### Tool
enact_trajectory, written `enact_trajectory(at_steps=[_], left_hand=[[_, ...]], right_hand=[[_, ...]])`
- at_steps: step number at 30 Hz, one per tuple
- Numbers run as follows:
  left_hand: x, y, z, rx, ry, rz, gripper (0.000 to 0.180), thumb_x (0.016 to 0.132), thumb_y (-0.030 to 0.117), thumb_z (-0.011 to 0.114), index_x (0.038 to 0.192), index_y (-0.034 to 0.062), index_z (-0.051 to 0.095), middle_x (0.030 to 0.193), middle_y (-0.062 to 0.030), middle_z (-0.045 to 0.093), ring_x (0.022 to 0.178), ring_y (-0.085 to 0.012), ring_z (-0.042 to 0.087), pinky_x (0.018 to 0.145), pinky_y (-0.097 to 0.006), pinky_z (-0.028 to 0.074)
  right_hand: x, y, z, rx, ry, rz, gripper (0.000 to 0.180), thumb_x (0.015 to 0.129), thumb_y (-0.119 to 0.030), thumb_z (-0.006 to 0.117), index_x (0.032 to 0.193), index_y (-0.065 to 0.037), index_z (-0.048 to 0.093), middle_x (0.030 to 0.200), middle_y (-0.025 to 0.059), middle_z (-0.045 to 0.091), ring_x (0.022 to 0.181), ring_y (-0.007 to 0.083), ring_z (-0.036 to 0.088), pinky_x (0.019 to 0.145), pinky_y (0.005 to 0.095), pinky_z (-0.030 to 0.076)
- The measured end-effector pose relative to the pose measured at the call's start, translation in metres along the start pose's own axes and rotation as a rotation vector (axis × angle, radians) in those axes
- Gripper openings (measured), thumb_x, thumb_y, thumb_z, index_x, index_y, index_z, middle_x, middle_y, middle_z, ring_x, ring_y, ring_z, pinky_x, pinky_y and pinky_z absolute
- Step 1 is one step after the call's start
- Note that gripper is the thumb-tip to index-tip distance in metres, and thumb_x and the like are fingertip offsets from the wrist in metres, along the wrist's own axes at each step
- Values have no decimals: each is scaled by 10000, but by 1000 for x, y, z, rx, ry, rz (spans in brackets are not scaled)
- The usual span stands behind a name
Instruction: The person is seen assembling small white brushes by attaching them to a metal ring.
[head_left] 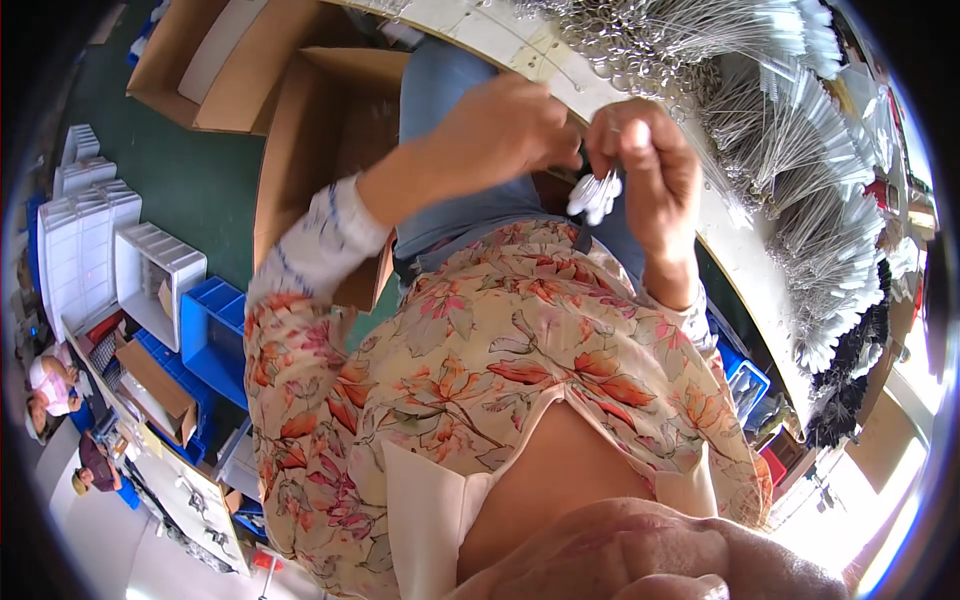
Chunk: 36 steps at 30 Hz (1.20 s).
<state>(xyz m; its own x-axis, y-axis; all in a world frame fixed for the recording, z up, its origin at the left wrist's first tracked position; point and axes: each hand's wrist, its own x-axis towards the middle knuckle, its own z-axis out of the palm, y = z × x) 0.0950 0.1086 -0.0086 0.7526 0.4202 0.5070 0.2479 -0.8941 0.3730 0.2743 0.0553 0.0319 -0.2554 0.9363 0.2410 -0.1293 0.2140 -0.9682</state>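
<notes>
Over my lap, my right hand [650, 170] pinches a small bunch of thin white-ended wires [595, 196], whose rounded white ends hang below the fingers. Close to its left is my left hand [515, 125], raised with its fingers curled together. Motion smears it a little, and what its fingertips hold, if anything, is hidden. Large heaps of thin wire brushes [770, 140] with metal loops and pale bristle ends lie on the white table [735, 235] beyond and to the right of my hands.
An open cardboard box [285, 190] stands against my left side, with another carton [240, 75] behind it. White crates [160, 270] and a blue bin [215, 325] sit on the green floor farther left. Two people [55, 385] are at the far left, by another table [190, 500].
</notes>
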Motion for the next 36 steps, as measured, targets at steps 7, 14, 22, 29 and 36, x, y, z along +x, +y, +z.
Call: enact_trajectory(at_steps=[7,14,22,29,36], left_hand=[[37,-79,39,-19,57,88,211,766,249,680,914,100,663,941,-28,613,890,-222,552,801,-345,439],[28,14,-4,-757,465,-453,135,862,107,620,946,5,645,869,-65,635,792,-110,594,699,-222,446],[10,31,-33,-731,354,-562,103,854,78,627,889,-19,615,814,-48,619,657,-101,601,605,-212,470],[-17,42,-53,-756,484,-584,70,868,22,586,896,-39,607,812,-72,617,659,-123,607,589,-221,497],[-57,49,-73,-1073,456,-761,65,845,12,592,897,-20,615,759,-83,633,629,-102,588,542,-209,485]], right_hand=[[-14,-18,-32,362,239,36,317,972,-233,424,876,38,557,1032,162,558,914,211,563,843,344,453],[7,3,-25,725,217,202,262,957,-224,471,972,7,593,927,47,578,917,179,570,875,378,474],[15,22,13,537,22,58,132,898,-151,584,902,-20,590,978,72,587,857,145,574,728,281,506],[19,20,10,428,-368,378,236,897,-222,592,1002,-11,590,883,57,623,751,110,588,664,242,507],[34,6,38,62,-339,136,151,824,-72,661,955,-6,624,832,40,644,786,98,617,725,236,507]])
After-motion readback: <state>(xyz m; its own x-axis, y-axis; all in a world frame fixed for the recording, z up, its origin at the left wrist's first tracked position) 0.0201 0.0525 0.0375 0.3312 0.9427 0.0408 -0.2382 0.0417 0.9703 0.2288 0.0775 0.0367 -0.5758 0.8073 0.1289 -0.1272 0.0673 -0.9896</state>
